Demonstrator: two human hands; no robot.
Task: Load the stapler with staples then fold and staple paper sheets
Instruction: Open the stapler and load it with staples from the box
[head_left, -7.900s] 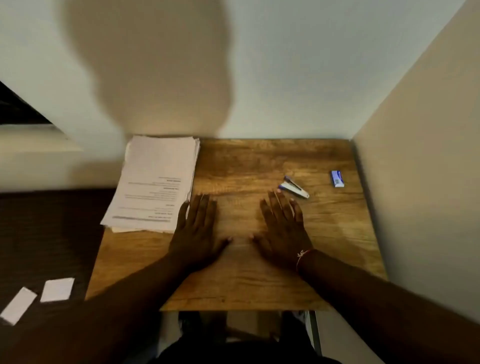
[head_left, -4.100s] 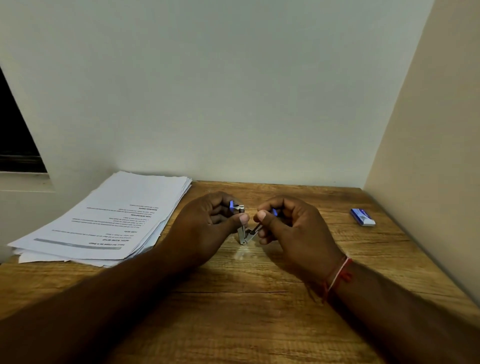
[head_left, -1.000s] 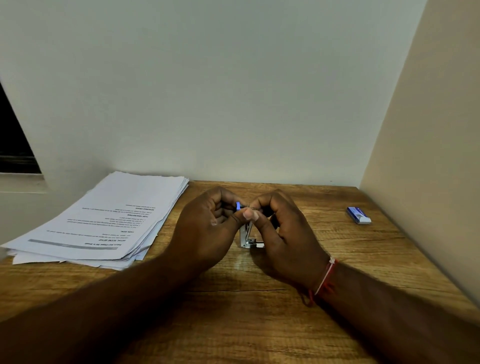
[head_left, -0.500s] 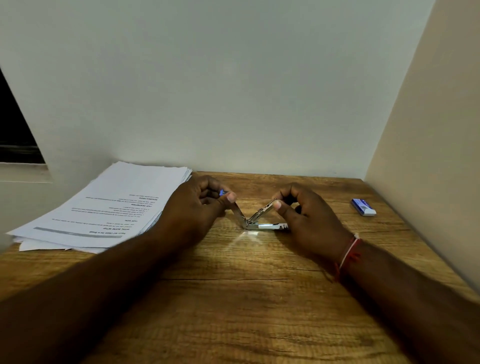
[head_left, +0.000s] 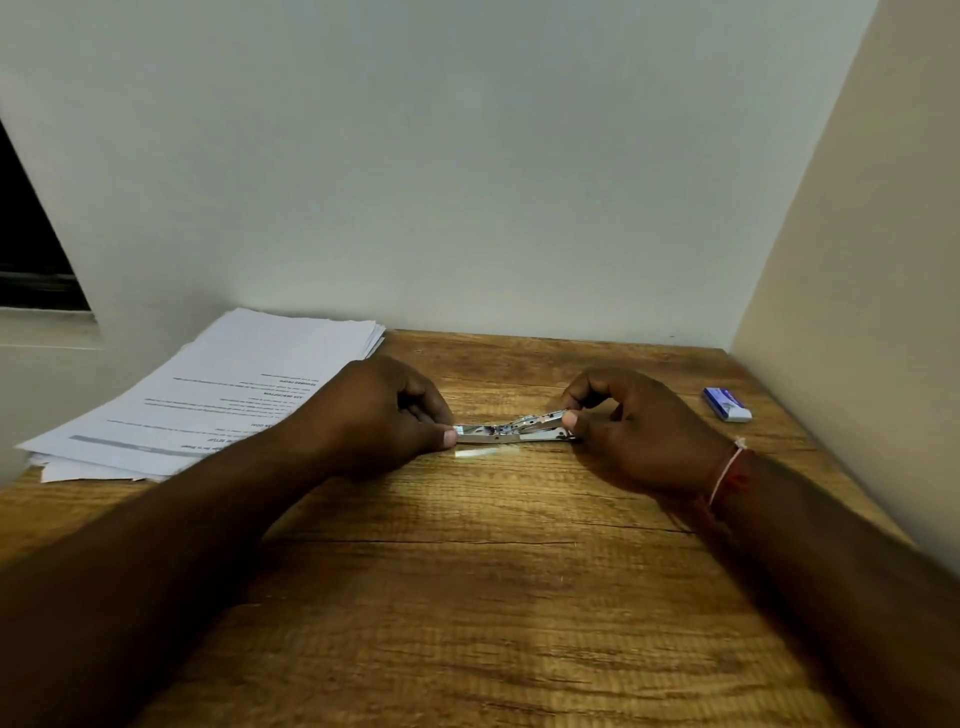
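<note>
Wood grain runs across the table (head_left: 493, 597), and in the middle of it, towards the back, lies the stapler (head_left: 511, 432), a small metal one swung open until it is nearly flat, its length running left to right. The left hand (head_left: 384, 415) grips the stapler's left end, fingers curled in and the thumb pressed against the metal tip. The right hand (head_left: 639, 426) pinches the right end between thumb and forefinger, where one thin arm of the stapler stands a little raised above the base; the other fingers curl loosely behind. A pale glint of reflected light sits on the wood just in front of the stapler. From where I stand I cannot tell whether any staples are in the channel. A stack of printed paper (head_left: 249, 384) lies at the back left corner, hanging over the table's edge, just beside the left hand. A small blue and white staple box (head_left: 727, 404) rests near the right wall, apart from the right hand. A red and white thread band (head_left: 727, 473) circles the right wrist.
</note>
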